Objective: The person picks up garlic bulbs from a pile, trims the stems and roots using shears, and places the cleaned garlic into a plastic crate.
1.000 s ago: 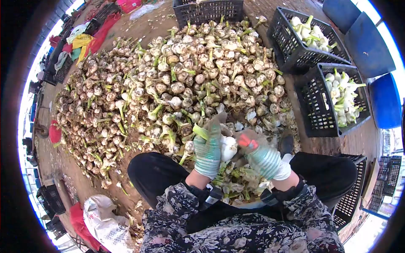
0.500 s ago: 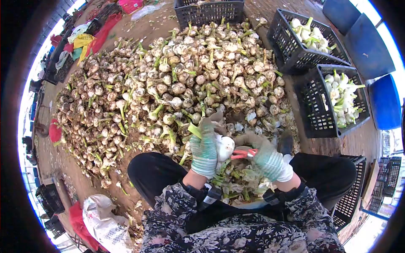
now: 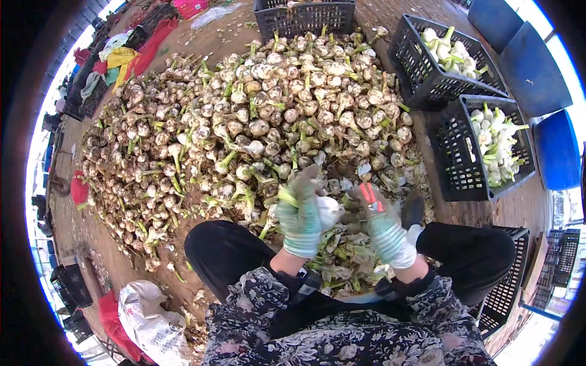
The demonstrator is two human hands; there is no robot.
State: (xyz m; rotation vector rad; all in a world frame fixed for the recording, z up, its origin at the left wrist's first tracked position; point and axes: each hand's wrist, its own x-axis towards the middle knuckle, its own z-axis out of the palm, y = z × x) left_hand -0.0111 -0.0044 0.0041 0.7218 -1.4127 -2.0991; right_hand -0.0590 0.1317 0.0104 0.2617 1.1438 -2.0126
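Note:
My left hand [image 3: 300, 219], in a green and white knit glove, is closed around a garlic bulb [image 3: 329, 211]. The white, peeled-looking bulb sticks out on the right of the fist, and its cut green stem [image 3: 287, 196] shows on the left. My right hand [image 3: 383, 227], gloved alike, grips red-handled shears [image 3: 371, 196] just right of the bulb, apart from it. The handles point up and away; the blades cannot be made out. Beyond both hands spreads a large heap of dirty garlic bulbs [image 3: 262, 116] with short stems.
Two black crates [image 3: 455, 165] [image 3: 421, 73] of clean white garlic stand at the right. Another black crate [image 3: 305, 18] is behind the heap. Leaf and skin scraps [image 3: 342, 262] lie between my knees. A white sack [image 3: 152, 323] sits at lower left, a blue barrel [image 3: 557, 149] at far right.
The shears have drawn back from the bulb and swung from lying level to pointing up, with my right hand tilting. The left hand has shifted slightly right with the garlic bulb.

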